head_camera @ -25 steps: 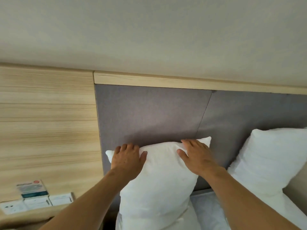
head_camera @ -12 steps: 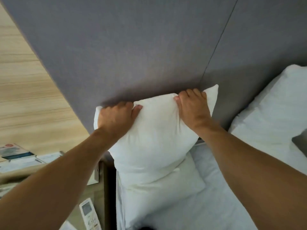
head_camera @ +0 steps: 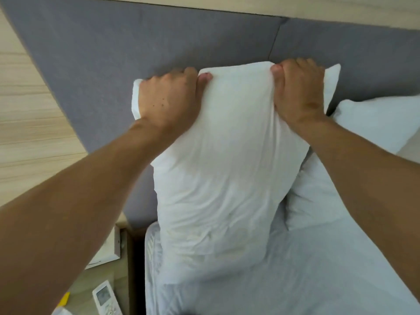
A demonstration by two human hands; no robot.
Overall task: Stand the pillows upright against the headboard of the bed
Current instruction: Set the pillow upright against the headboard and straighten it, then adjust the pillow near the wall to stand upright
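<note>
A plump white pillow (head_camera: 225, 160) stands upright on the bed (head_camera: 318, 269), its top edge pressed against the grey padded headboard (head_camera: 102, 53). A second white pillow (head_camera: 372, 123) leans against the headboard just to its right, partly hidden.

Left hand (head_camera: 168, 100) and right hand (head_camera: 300, 92) clench top edge of white pillow (head_camera: 225, 169), standing upright against grey headboard (head_camera: 109, 55). Second pillow (head_camera: 375, 123) leans at right. Remote (head_camera: 105, 300) lies below left, beside bed (head_camera: 318, 269).

White pillow (head_camera: 222, 169), grey headboard (head_camera: 118, 53), pale striped wood panel (head_camera: 29, 123), seemingly white remote (head_camera: 105, 300)
</note>
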